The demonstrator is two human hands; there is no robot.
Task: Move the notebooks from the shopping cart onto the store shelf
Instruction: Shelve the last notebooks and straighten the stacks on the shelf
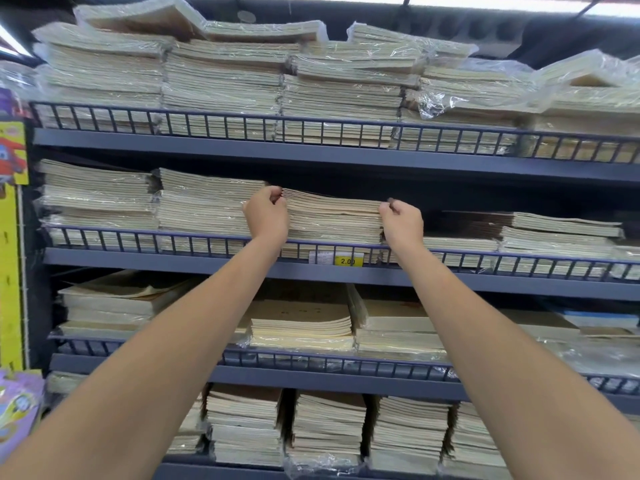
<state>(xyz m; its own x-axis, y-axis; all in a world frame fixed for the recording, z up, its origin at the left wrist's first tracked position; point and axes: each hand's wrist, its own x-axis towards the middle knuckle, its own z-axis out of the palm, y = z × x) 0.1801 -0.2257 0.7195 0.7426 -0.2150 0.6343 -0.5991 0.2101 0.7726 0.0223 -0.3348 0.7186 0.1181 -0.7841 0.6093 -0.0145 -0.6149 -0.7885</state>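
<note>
Both hands, left hand (266, 216) and right hand (401, 221), hold with curled fingers the two ends of the notebooks (332, 211) on the middle shelf (207, 261). Placing step; next I think: release, return to cart.

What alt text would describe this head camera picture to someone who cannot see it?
Two bare arms reach up to a stack of notebooks on a store shelf, the left hand and right hand gripping its two front corners. More stacks, many plastic-wrapped, fill the shelves above and below; a yellow price tag reads 2.00.
</note>
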